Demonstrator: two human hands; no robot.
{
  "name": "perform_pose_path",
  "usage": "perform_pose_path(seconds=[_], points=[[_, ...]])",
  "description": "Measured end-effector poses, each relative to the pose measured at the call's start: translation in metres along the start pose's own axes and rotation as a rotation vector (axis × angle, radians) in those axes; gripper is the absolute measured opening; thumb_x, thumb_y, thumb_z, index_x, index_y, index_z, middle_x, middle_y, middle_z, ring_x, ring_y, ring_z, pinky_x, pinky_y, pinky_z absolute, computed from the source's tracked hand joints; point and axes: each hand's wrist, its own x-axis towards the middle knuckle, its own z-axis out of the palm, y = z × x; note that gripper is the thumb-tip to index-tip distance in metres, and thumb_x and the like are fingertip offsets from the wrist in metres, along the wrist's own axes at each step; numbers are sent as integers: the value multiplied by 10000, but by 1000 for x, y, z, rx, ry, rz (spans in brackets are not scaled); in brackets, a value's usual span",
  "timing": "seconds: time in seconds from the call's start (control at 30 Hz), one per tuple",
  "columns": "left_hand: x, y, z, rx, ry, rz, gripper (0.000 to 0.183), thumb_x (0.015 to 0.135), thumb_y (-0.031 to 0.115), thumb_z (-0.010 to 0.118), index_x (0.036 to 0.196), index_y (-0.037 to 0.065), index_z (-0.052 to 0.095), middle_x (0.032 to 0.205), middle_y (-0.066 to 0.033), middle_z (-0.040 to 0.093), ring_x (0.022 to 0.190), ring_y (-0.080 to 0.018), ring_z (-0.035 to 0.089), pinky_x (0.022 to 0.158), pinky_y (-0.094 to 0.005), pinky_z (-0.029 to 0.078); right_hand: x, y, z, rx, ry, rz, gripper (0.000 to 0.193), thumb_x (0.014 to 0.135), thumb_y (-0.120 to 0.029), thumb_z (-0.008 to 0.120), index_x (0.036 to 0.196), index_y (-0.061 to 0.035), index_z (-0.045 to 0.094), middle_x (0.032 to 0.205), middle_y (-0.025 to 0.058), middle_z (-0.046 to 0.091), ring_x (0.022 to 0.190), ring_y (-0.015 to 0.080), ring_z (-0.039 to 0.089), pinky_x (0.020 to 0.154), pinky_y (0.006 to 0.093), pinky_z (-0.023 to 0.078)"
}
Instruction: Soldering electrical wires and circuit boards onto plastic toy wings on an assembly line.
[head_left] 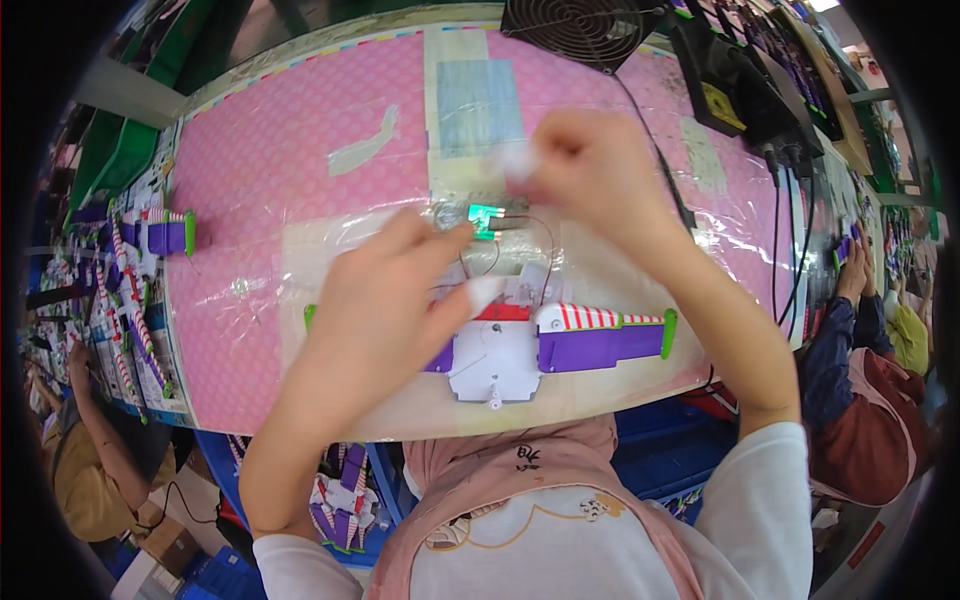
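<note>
"Where's the green circuit board (482, 222)?"
"On the table (240, 330), just beyond the winged toy (495, 362). Left grip (372, 305): thumb and forefinger spread, forefinger at the board."
"Right grip (598, 170)?"
"Beyond the toy, blurred; can't tell."
"Containers?"
"Blue bin (386, 500) below-left of the toy, holding purple-and-white pieces (343, 505)."

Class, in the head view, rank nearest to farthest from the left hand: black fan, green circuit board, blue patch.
1. Green circuit board: right by the left hand's fingertips.
2. Blue patch: farther ahead.
3. Black fan: farthest, ahead and right.
</note>
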Motion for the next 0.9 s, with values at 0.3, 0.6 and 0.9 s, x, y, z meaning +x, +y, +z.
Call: perform_pose_path(seconds=[0.3, 0.6, 0.9], points=[[-27, 16, -18, -44, 265, -230, 40, 729, -2, 637, 744, 10, 602, 619, -54, 513, 506, -131, 470, 457, -260, 352, 11, 98, -122, 856, 835, 377, 352, 900, -331, 466, 1066, -25, 515, 985, 153, 610, 607, 144, 542, 528, 227, 437], [-42, 17, -12, -6, 279, -264, 74, 683, -8, 680, 734, 3, 628, 602, -79, 518, 509, -166, 491, 450, -270, 367, -99, 16, -14, 1140, 512, 472, 192, 873, -234, 533, 843, -44, 540, 627, 37, 530, 432, 66, 389, 398, 198, 280], [-39, 15, -10, -1, 292, -269, 75, 676, -14, 679, 729, -5, 627, 615, -81, 533, 524, -168, 509, 455, -272, 378, -92, 11, -4, 1124, 445, 511, 215, 863, -197, 537, 710, -59, 475, 524, 23, 465, 367, 66, 318, 361, 217, 239]])
